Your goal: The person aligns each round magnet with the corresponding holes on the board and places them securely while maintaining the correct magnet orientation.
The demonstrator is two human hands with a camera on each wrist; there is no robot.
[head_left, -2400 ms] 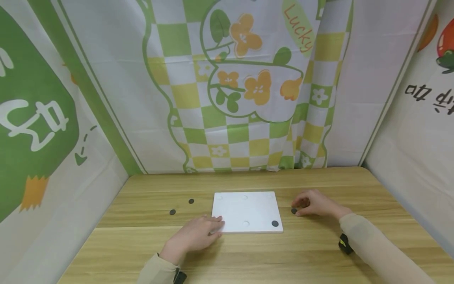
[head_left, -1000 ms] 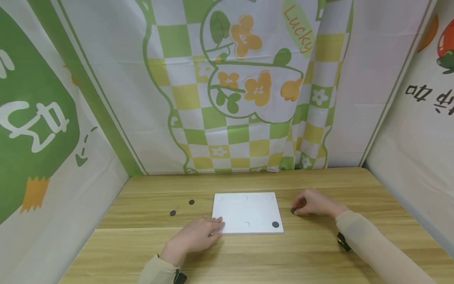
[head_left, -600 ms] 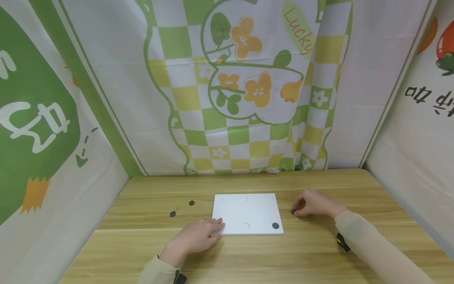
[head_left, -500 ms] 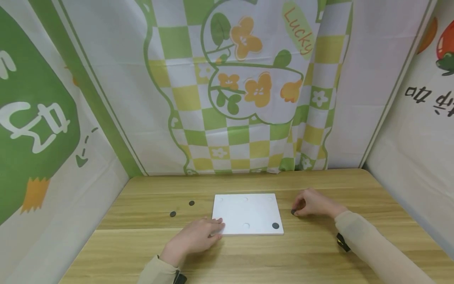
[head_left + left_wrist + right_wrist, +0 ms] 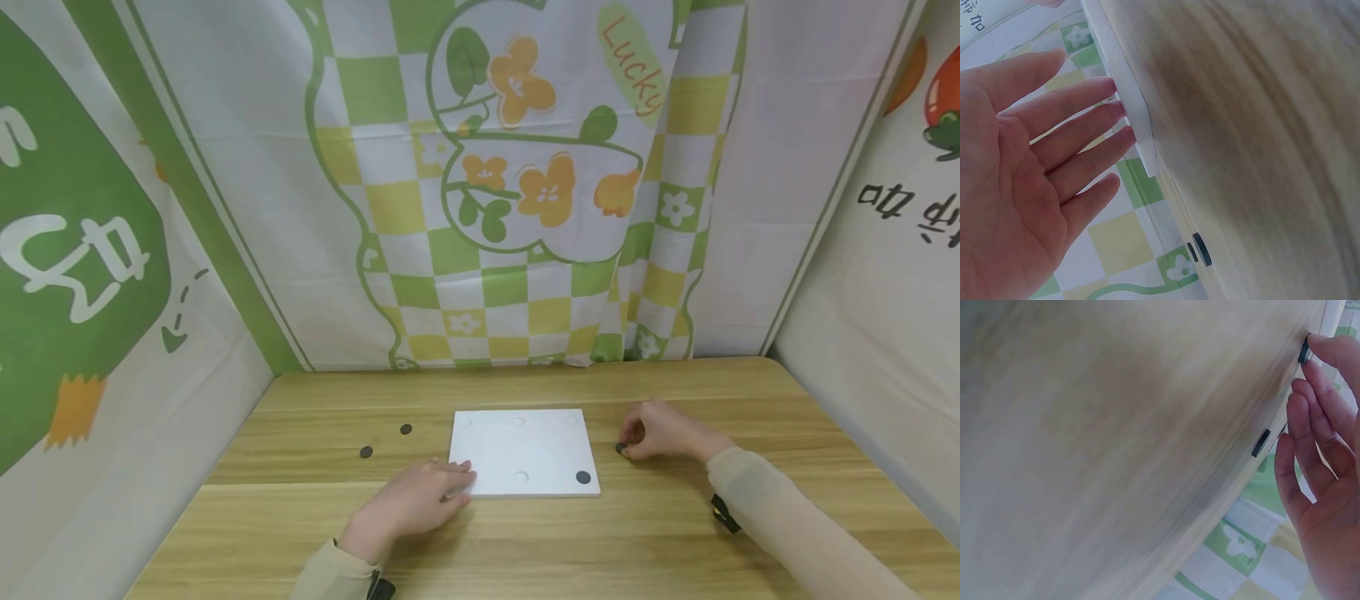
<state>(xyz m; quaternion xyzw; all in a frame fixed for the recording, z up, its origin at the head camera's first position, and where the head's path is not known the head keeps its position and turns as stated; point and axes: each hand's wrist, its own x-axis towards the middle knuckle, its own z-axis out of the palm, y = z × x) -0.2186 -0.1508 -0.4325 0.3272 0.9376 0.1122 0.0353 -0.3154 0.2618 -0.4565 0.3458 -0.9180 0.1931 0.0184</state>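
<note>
A white rectangular board (image 5: pixel 525 450) with shallow round recesses lies on the wooden table. One black disc (image 5: pixel 582 477) sits in its near right corner. My left hand (image 5: pixel 420 497) rests its straight fingertips on the board's near left corner; the left wrist view shows the palm facing the camera and those fingers at the board's edge. To the board's right, my right hand (image 5: pixel 663 430) pinches a small black disc (image 5: pixel 1304 350) between thumb and index finger, at the tabletop. Beside that hand lies another black disc (image 5: pixel 1261 444), hidden behind the hand in the head view.
Left of the board, two more black discs lie on the table, one nearer (image 5: pixel 366 452) and one farther back (image 5: pixel 406 429). A printed curtain (image 5: pixel 525 292) hangs behind the table's back edge (image 5: pixel 517 371), and cloth walls stand on both sides.
My right thumb and index finger have closed on the disc, with a slight shift of the hand to the left. The left hand stays on the board's corner.
</note>
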